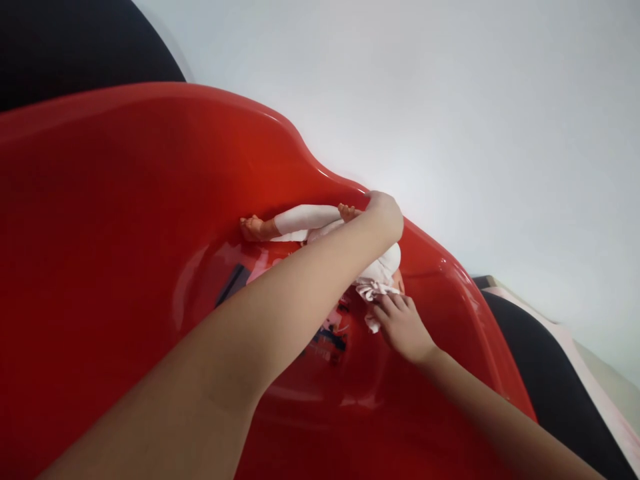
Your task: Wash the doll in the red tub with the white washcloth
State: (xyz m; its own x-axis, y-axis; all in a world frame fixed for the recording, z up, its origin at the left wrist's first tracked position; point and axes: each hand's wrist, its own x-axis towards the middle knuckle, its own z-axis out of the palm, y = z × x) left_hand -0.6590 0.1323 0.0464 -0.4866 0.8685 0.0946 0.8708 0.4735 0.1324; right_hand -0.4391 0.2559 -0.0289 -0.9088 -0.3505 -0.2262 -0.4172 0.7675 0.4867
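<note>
A baby doll (309,219) in white clothes lies on its side along the inner wall of a glossy red plastic tub (115,220). Its bare foot points left and a small doll hand shows by its hip. My left arm crosses over the doll. The bent left hand (386,212) reaches to its upper body near the tub's rim; those fingers are hidden. With its fingers closed, my right hand (404,327) grips a crumpled, frilly white cloth (373,293) beside the doll's upper end. Most of the doll's head is out of sight.
A printed picture in pink and dark blue (327,337) shows on the tub's floor under my left arm. Behind the rim rises a pale wall (425,100). Dark rounded surfaces stand at the upper left (75,47) and right (545,373), outside the tub.
</note>
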